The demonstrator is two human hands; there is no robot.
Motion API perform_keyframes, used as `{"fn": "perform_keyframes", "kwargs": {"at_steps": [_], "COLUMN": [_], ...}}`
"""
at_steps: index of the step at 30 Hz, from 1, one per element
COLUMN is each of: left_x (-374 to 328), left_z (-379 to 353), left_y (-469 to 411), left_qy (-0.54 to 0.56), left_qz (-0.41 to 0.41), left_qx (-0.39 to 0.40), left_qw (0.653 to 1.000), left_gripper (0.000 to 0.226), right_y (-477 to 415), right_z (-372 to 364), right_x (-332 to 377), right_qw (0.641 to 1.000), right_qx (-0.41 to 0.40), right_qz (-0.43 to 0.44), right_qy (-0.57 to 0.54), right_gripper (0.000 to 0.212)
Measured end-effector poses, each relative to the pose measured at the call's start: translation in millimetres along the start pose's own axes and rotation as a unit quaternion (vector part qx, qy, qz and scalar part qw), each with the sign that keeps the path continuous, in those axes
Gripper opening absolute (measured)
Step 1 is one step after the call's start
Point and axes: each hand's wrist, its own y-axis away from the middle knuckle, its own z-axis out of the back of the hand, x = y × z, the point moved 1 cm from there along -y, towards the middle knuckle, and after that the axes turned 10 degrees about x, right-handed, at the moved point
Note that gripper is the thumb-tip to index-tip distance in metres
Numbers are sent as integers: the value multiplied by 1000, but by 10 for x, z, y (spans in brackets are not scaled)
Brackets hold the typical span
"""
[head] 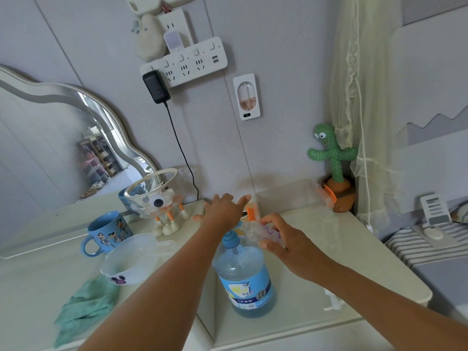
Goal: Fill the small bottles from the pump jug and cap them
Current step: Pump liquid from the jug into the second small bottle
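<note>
The pump jug (245, 277), clear plastic with blue liquid and a blue label, stands on the pale counter near the front. Its blue pump head (231, 239) sits under my left hand (222, 211), which lies flat on top with fingers spread. My right hand (278, 236) grips a small clear bottle (255, 231) with purple print, tilted on its side, its mouth toward the pump spout. An orange-capped item (252, 211) stands just behind, partly hidden by my hands.
A blue cartoon mug (106, 231), a white bowl (126, 264) and a green cloth (86, 305) lie left of the jug. A glass bowl on duck legs (154, 196) stands by the mirror. A clear box (291, 196) and cactus toy (334, 158) are at the back right.
</note>
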Motion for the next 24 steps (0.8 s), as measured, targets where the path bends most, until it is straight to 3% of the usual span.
{"fn": "perform_keyframes", "kwargs": {"at_steps": [9,13,24], "left_x": [-2,-44,-37], "left_z": [-108,-92,-12], "left_y": [-16,69,126], "left_qy": [-32,3,28], "left_qz": [13,33,22], "left_qx": [13,-27,-53], "left_qw": [999,999,998], "left_gripper": [60,75,81], "right_y": [5,40,12], "right_z": [-89,-43,8], "right_x": [-96,-38,31], "right_qw": [1000,1000,1000], "right_qx": [-4,-2,7], "right_qz": [-17,-19,-5], "right_qy": [-9,-3,20], "right_gripper": [58,54,58]}}
